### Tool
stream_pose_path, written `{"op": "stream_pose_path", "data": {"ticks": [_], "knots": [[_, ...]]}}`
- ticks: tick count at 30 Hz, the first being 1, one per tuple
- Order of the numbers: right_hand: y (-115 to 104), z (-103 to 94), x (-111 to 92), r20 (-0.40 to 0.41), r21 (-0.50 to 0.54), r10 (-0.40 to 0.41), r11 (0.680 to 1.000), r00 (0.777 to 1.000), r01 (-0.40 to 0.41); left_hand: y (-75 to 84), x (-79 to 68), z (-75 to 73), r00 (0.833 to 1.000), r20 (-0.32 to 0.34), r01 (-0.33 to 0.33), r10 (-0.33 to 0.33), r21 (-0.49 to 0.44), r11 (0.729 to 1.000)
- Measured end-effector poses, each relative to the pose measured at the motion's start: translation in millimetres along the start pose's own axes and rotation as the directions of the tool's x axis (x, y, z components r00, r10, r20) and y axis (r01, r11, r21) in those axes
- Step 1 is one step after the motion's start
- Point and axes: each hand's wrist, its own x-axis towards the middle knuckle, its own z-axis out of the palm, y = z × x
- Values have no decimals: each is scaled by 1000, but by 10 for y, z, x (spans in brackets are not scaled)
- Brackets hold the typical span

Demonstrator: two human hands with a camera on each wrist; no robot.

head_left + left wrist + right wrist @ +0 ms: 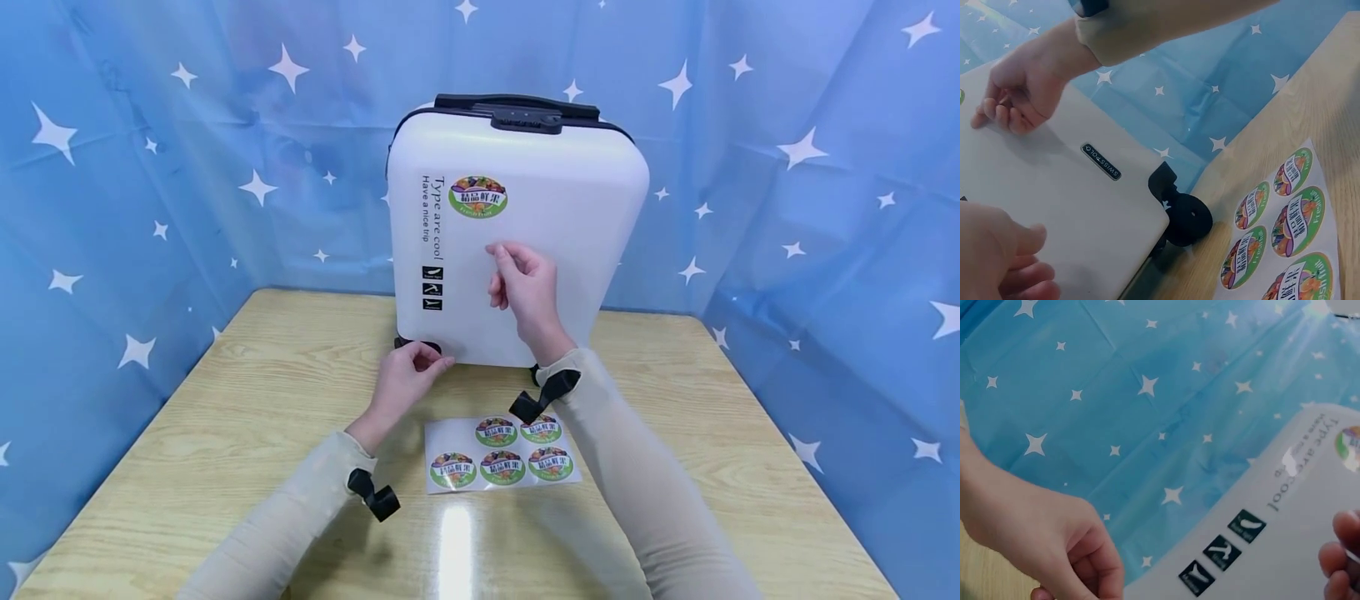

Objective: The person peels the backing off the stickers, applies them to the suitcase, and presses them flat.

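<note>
A white hard-shell suitcase (577, 208) stands upright, with a black handle (517, 102) on top. On its front, beside the printed lettering, is an oval fruit sticker (478, 197). My right hand (527, 287) is at the middle of the front below that sticker, index finger extended and the others loosely bent. Low by the suitcase's bottom edge is my left hand (407, 377), its fingers loosely curved with nothing visible in them; whether it touches the case I cannot tell. A sheet of stickers (447, 432) with several fruit ovals lies in front of the suitcase.
The wooden table (285, 392) carries the suitcase and the sheet. Blue star-patterned curtains (225, 125) hang behind and on both sides. In the left wrist view, a black wheel (1189, 219) juts from the suitcase's lower corner near the sheet.
</note>
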Motion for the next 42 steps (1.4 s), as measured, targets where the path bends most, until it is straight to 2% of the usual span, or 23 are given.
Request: {"op": "stream_pose_path", "data": {"ticks": [4, 11, 16, 21, 28, 32, 36, 42], "knots": [[60, -34, -85, 25, -5, 24, 1000, 999, -24, 10, -24, 13, 998, 62, 7, -7, 4, 1000], [114, -58, -225, 104, -84, -16, 996, 994, 25, 20, -51, 52, 993, 122, 7, -11, 32, 999], [159, -88, -326, 136, -122, -10, 992, 991, 27, 38, -66, 67, 983, 182, 17, -22, 32, 999], [214, -139, -425, 152, -174, 22, 985, 988, 5, 47, -90, 92, 964, 261, 38, -50, 51, 998], [246, -236, -522, 170, -237, 33, 971, 985, 8, 45, -110, 133, 940, 334, 42, -72, 97, 994], [277, -276, -578, 186, -279, 63, 960, 981, -8, 48, -116, 145, 911, 405, 18, -81, 158, 987], [330, -313, -647, 195, -310, 125, 949, 973, -60, 27, -128, 177, 878, 472, -26, -81, 216, 976], [436, -393, -731, 201, -345, 187, 932, 962, -109, -9, -160, 229, 870, 486, -53, -79, 252, 966]]}}
